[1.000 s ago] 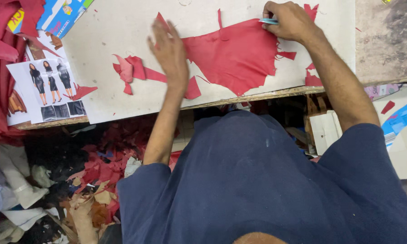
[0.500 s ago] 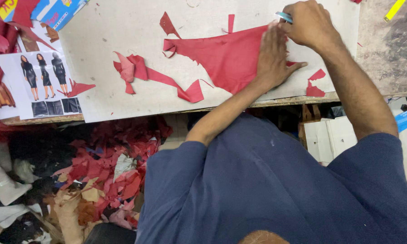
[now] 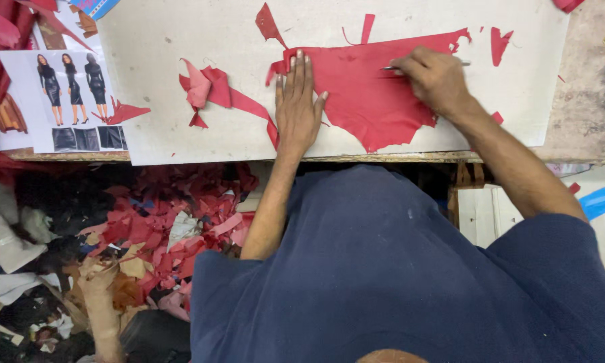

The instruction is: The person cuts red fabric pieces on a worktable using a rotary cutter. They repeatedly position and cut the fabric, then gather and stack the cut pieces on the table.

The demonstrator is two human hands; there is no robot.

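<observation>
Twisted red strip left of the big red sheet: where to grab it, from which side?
Take the strip at its bunched, folded-up left end, coming from above left. That end stands off the white board, so fingers can pinch it; the tail lies flat and runs under the left hand, which is pressing the sheet.

1. This is a leather or garment cutting workshop, not a home.
2. A pale cutting board (image 3: 181, 81) covers the worn worktop (image 3: 588, 101), with a large red leather piece (image 3: 376, 87) spread flat on it.
3. Red offcuts (image 3: 212, 91) lie at 9 o'clock of that piece.
4. A sheet of dress pictures (image 3: 67, 94) sits at the far 9 o'clock edge.
5. A heap of red scraps (image 3: 175, 222) litters the floor at 7 o'clock.
</observation>
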